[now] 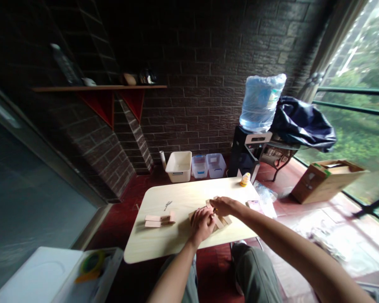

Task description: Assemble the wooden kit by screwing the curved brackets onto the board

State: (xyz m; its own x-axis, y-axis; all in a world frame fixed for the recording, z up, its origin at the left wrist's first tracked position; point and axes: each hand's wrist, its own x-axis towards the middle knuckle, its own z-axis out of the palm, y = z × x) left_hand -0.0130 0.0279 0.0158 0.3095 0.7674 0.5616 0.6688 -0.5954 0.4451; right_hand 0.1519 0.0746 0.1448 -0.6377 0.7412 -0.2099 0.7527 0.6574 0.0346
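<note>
On the pale table (139, 244), a flat assembly of light wooden strips (220, 223) lies partly under both hands. My left hand (203, 223) rests over its left side, fingers bent down onto the wood and gripping it. Just beyond, my right hand (223, 206) is closed above the assembly, close to the left fingertips. A small yellow bit shows at its fingers, but what it holds is too small to name. Several loose wooden blocks (159, 220) lie together to the left. Behind them is a little heap of thin dark pieces (168, 205).
A yellow-and-white bottle (245, 179) stands at the table's far right corner, with a pink phone-like object (254, 205) near the right edge. Beyond are plastic bins (179, 166), a water dispenser (251, 147) and a cardboard box (322, 181). An open white container (94, 269) sits front left.
</note>
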